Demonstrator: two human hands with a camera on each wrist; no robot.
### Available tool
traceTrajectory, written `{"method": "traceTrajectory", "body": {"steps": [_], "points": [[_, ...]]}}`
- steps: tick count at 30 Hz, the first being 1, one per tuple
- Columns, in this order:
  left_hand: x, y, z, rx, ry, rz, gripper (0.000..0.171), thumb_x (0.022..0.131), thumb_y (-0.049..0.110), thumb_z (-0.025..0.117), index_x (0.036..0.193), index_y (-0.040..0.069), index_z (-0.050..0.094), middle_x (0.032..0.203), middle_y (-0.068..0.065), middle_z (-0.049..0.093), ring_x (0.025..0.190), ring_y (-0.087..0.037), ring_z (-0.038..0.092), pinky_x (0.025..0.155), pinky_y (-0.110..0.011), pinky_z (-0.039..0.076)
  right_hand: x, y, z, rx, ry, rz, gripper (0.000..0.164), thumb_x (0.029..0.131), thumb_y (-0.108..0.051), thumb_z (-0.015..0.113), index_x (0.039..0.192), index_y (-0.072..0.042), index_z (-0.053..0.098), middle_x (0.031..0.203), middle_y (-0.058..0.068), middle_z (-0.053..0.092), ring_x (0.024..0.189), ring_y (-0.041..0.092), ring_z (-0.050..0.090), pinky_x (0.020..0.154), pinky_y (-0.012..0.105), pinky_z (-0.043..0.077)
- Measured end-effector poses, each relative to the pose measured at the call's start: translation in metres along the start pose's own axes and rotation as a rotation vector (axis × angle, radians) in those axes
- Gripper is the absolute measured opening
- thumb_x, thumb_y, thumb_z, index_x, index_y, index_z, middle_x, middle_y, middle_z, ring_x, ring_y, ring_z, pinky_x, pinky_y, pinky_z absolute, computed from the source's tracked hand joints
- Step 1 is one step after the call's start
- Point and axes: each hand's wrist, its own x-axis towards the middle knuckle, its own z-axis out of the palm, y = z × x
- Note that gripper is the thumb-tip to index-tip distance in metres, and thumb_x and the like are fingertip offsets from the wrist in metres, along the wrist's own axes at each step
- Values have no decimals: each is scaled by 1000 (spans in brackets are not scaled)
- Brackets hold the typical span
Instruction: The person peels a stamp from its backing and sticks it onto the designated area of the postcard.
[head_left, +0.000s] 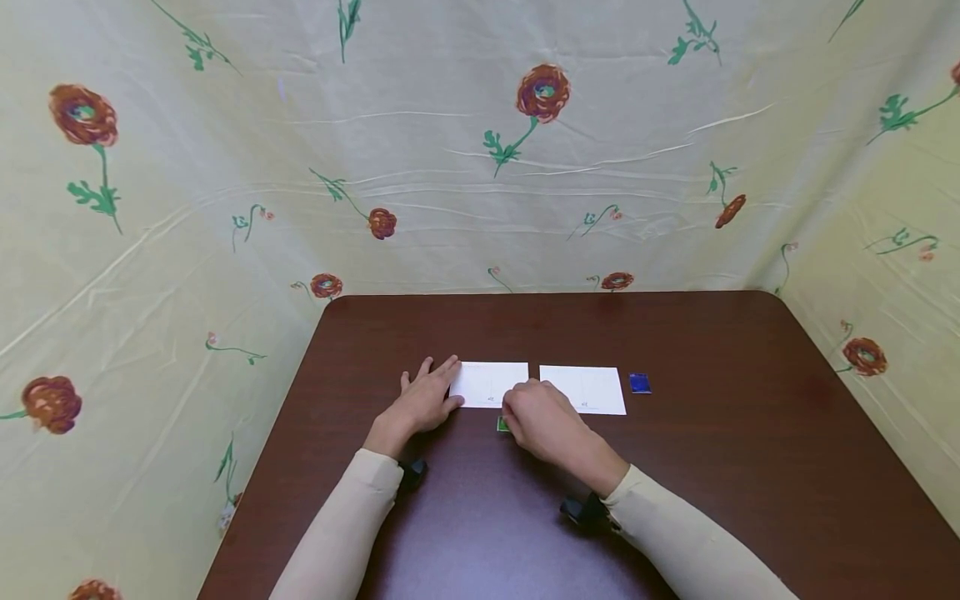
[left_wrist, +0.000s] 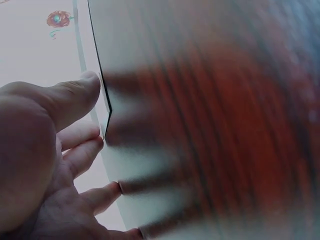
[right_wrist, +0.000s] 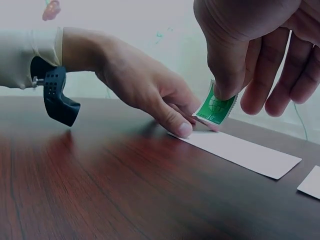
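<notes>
Pinching a green stamp [right_wrist: 217, 110] at the thumb: right hand [head_left: 547, 423]. Left hand [head_left: 422, 403] spread, thumb touching left white card [head_left: 487, 380]; blue square [head_left: 640, 383] beside right card [head_left: 587, 390].

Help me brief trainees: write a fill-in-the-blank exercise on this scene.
The right grip holds a rectangular paper stamp mainly coloured ____.
On the brown wooden table lie ____ white rectangular paper cards.
In the head view, a flat blue square lies to the ____ of both cards.

Missing words: green; two; right.
</notes>
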Motion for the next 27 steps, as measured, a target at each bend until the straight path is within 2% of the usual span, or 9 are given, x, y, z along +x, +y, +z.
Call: {"method": "traceTrajectory", "body": {"steps": [8, 15, 27], "points": [[0, -2, -4, -24, -9, 1, 69, 100, 35, 60, 158, 13, 30, 167, -4, 24, 152, -43, 18, 111, -76, 16, 3, -1, -5, -4, 3, -1, 16, 85, -13, 71, 71, -19, 66, 66, -9, 59, 67, 13, 58, 67, 33, 49], [0, -5, -11, -18, -5, 39, 66, 101, 35, 58, 156, 7, 33, 164, -10, 29, 150, -42, 26, 113, -69, 26, 4, -2, -8, -15, -11, 6, 16, 86, -15, 72, 72, -20, 66, 67, -9, 60, 69, 14, 58, 68, 33, 49], [-6, 2, -28, -10, 67, 114, 64, 101, 35, 58, 151, 1, 40, 158, -16, 40, 150, -38, 29, 116, -60, 30, 6, -4, -14, -3, -19, 16, 17, 86, -15, 73, 71, -19, 65, 66, -8, 59, 67, 15, 55, 66, 32, 45]]}}
